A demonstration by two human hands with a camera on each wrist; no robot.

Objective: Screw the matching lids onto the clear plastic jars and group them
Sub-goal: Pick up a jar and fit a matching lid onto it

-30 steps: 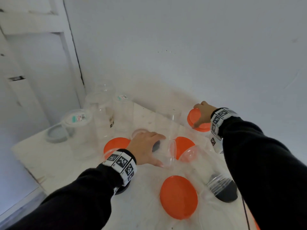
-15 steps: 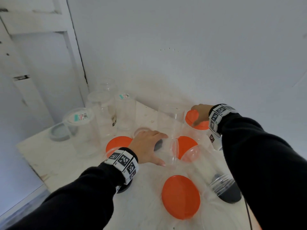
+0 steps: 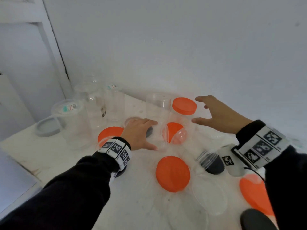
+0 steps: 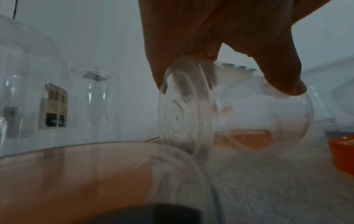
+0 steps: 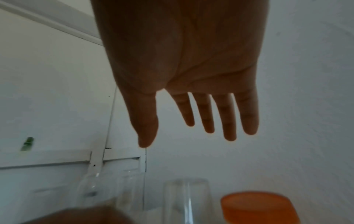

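Orange-lidded jar (image 3: 183,107) released by right hand (image 3: 219,117)

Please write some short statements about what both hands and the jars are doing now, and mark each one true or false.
1. The right hand grips the orange screw lid on the upright clear jar. False: the hand is spread open beside that lid and holds nothing.
2. The left hand holds a small clear plastic jar lying on its side. True.
3. A flat orange round lid lies loose on the white table. True.
4. All lids in view are orange. False: a grey round lid lies at the far left, and dark lids are there too.
5. The right hand's fingers are straight and spread. True.
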